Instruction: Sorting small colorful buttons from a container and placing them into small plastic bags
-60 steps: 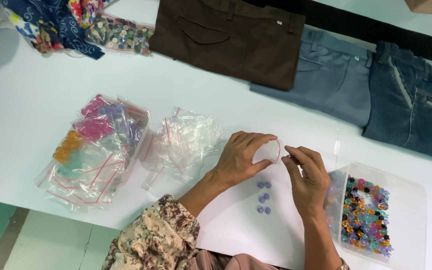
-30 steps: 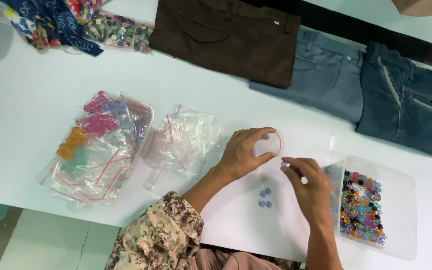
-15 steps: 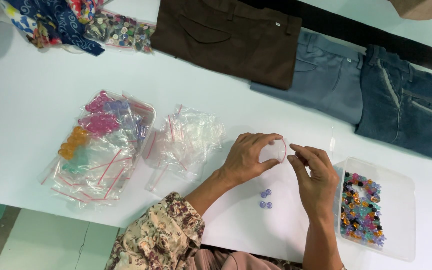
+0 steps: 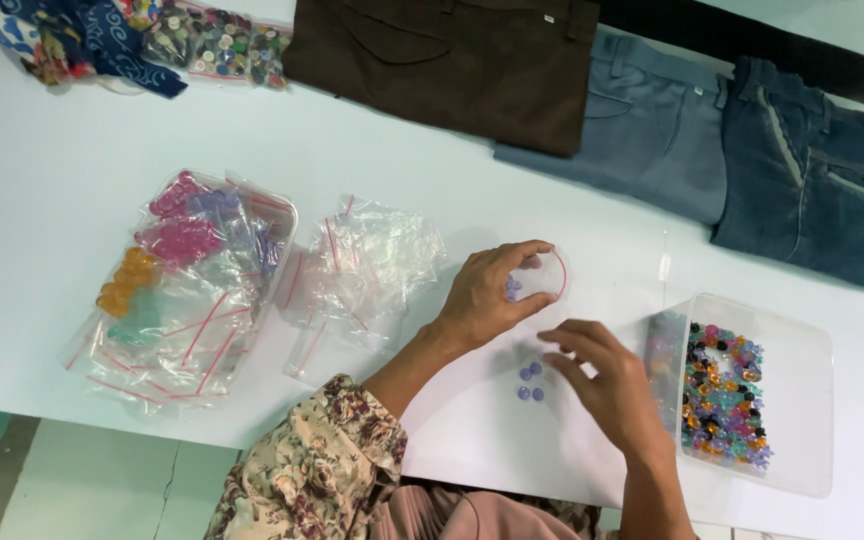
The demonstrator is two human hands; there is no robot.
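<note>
Holding a small clear bag (image 4: 542, 272) open with my left hand (image 4: 487, 295), I reach my right hand (image 4: 607, 385), fingers loose and empty, toward pale blue beads (image 4: 529, 382) on the counter (image 4: 42, 200). Tiny, slick, probably rolling; pinch each by its sides.

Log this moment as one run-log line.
left hand: holds small clear bag open | right hand: over loose blue beads | bead tray: right, on table
</note>
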